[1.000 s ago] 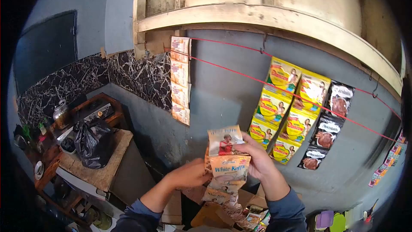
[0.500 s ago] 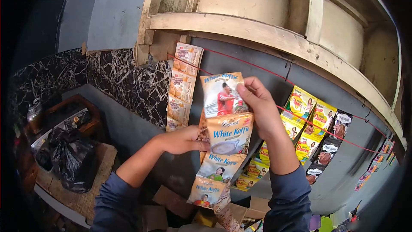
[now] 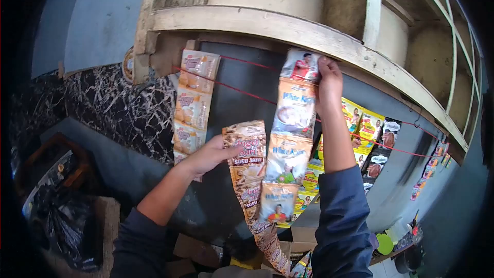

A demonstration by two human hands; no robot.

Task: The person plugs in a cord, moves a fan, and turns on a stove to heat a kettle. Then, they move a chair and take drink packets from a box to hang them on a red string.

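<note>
A strip of White Koffie sachets [image 3: 292, 108] hangs from my right hand [image 3: 330, 85], whose fingers are closed on its top sachet near the underside of the wooden shelf. Lower and to the left, my left hand [image 3: 213, 155] pinches the upper edge of a brown Susu Jahe sachet strip [image 3: 249, 162], which trails down toward the boxes. The two strips hang side by side. Red cords [image 3: 242, 91] run along the wall, passing behind the White Koffie strip.
Orange-white sachets [image 3: 194, 104] hang at the left. Yellow sachets [image 3: 369, 129] and dark chocolate sachets [image 3: 389, 136] hang at the right. The wooden shelf [image 3: 257, 23] spans above. A black plastic bag [image 3: 69, 226] lies lower left; cardboard boxes [image 3: 198, 249] stand below.
My right hand has raised the White Koffie strip up and to the right. The Susu Jahe strip, mostly hidden before, now shows in my left hand. The view has shifted.
</note>
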